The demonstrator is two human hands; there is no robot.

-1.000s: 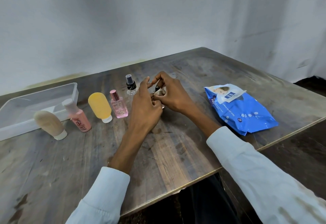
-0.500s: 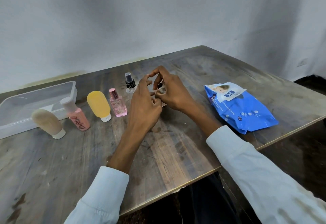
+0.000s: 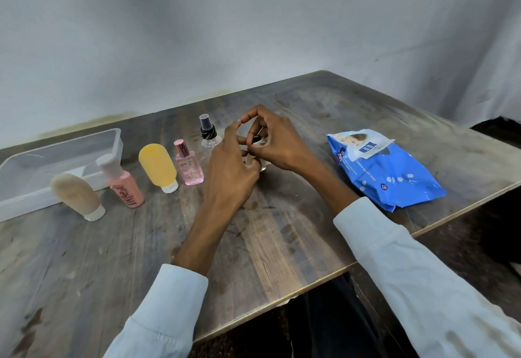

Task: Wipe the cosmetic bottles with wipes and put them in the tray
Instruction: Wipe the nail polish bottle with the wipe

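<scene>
Counting it out: five bottles lined up on the wooden surface (image 3: 267,245), plus a sixth small one buried between the hands. From the left there's a beige tube (image 3: 77,195) standing on its white cap, a pink tube (image 3: 122,184) with its cap pointing up, a yellow bottle (image 3: 158,166) cap-down, a pink glass perfume bottle (image 3: 189,166) upright, and a clear spray bottle (image 3: 208,136) with a black collar, also upright. All five have their long axis roughly vertical, the tubes leaning a bit.

One clear plastic tray (image 3: 56,160) sits at the far left, just behind the beige and pink tubes. One blue pack of wipes (image 3: 389,177) lies flat off to the right, flap lifted.

The left hand (image 3: 231,171) and right hand (image 3: 277,146) are huddled together mid-surface, fingers curled around the small bottle (image 3: 256,139). Only a dark tip pokes out, with something pale under it. Can't tell which way it points, the fingers block it.
</scene>
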